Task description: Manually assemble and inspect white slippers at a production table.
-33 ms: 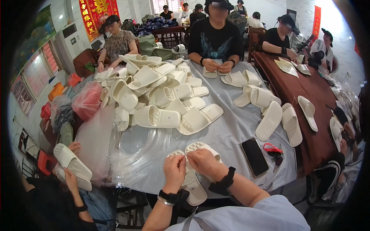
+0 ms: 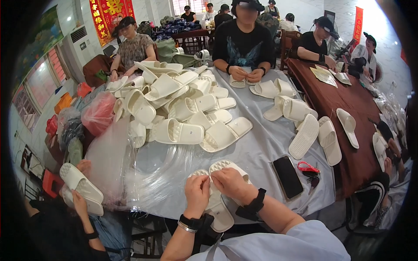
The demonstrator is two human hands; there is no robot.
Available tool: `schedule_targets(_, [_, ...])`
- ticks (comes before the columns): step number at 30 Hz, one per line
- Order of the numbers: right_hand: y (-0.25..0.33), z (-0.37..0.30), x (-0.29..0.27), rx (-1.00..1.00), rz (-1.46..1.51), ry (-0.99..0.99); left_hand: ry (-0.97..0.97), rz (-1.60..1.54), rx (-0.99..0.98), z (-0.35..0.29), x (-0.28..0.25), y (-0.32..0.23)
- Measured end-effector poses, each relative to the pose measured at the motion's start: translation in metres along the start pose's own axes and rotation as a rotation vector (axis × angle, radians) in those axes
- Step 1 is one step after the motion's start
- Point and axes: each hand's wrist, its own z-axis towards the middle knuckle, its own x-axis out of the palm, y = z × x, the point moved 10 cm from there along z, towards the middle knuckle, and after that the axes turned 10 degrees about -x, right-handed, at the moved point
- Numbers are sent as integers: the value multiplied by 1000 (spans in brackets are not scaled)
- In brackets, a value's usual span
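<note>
Both my hands are closed above a pair of cream slippers at the table's near edge. My left hand (image 2: 197, 195) is over the left slipper (image 2: 221, 217), whose heel end points toward me and reaches past the edge. Fingers curled, my right hand (image 2: 233, 183) covers most of the right slipper (image 2: 221, 164); its quilted-looking toe end shows beyond my knuckles. The fingertips of the two hands nearly meet. Whatever they pinch, if anything, is too small or hidden to make out.
A heap of cream slippers (image 2: 174, 93) fills the table's far left, with clear plastic bags (image 2: 159, 180) nearer me. A phone (image 2: 288, 177) and keys on a red strap (image 2: 308, 167) lie right. Co-workers sit around; one at left holds a slipper pair (image 2: 82, 185).
</note>
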Motion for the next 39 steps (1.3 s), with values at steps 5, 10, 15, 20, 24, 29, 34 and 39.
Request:
schedule_targets(5, [-1,-1,10,-33,-53,86,-10,-1,20,0,-1,1])
schedule_targets(10, [-2,-1,15,-17,-79,119,-7,17,5,0,-1,2])
schedule_targets(15, [-4,0,14,29,-120,128,9,25,-7,0,2,5])
schedule_targets(20, [-1,1,14,-24,-87,131,3,22,-21,-1,1,5])
schedule_targets(24, [-3,0,16,-6,-94,137,4,17,-30,-1,2,7])
schedule_targets(29, [-7,0,18,36,-119,148,7,22,-27,0,3,9])
schedule_targets(34, [-6,0,21,17,-116,181,-8,14,-21,-1,1,6])
schedule_targets(39, [-4,1,20,-7,-92,181,-11,12,-30,-1,1,8])
